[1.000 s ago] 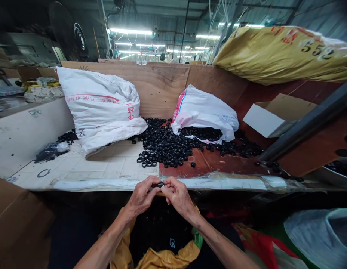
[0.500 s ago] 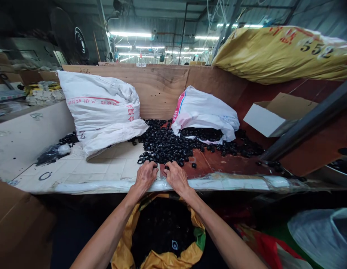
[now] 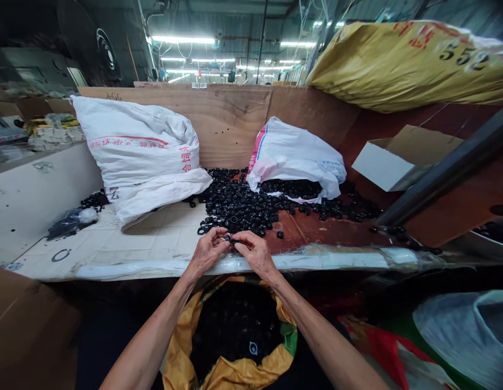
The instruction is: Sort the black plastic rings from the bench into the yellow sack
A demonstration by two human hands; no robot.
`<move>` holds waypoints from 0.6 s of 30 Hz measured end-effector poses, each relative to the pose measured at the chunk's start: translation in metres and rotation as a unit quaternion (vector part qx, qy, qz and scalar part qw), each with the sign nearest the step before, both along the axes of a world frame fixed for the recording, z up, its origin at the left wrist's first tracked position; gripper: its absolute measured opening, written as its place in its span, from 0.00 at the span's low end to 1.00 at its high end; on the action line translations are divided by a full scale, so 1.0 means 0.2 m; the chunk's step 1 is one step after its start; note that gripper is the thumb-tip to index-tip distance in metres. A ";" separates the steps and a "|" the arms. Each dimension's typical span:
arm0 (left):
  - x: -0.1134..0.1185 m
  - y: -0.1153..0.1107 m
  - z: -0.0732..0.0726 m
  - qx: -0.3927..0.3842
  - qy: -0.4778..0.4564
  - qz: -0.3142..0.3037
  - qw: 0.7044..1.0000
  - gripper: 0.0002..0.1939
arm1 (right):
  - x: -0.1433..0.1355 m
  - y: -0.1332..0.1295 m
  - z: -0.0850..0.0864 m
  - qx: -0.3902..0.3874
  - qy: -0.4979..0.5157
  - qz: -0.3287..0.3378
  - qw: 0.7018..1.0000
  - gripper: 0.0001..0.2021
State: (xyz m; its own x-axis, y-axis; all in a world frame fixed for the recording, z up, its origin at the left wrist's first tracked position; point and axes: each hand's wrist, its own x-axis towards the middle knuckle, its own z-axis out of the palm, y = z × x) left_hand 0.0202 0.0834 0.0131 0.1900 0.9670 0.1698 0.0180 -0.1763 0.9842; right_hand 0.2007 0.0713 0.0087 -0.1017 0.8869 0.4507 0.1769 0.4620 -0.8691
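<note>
My left hand [image 3: 210, 251] and my right hand [image 3: 255, 252] meet above the table's front edge, fingertips almost touching. Between their pinched thumbs and fingers is a small black plastic part [image 3: 227, 238], partly hidden by the fingers. Just beyond them spreads a heap of small black ring-shaped parts [image 3: 231, 208]. Below my wrists stands a yellow sack [image 3: 182, 346] with its mouth open, filled with dark pieces [image 3: 235, 319]; a pale round mark shows among them.
A white sack [image 3: 141, 151] leans at the left, and another white sack [image 3: 296, 151] spills black parts at the back. To the right are an open carton [image 3: 385, 162], a slanted metal bar [image 3: 442, 173] and a large yellow bag [image 3: 410, 65]. White wrapping covers the table edge [image 3: 324, 260].
My hands have lifted slightly from the table and come closer together, now with a small black part between the fingertips. The view has tilted slightly down.
</note>
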 end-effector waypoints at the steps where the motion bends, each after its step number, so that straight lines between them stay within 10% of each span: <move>1: -0.01 0.00 0.00 -0.010 -0.015 -0.017 1.000 0.19 | 0.00 0.00 0.00 0.007 0.006 0.002 1.000 0.08; 18: -0.03 -0.03 0.00 0.013 -0.024 -0.024 0.999 0.15 | -0.02 -0.02 0.01 0.049 -0.009 -0.027 0.998 0.06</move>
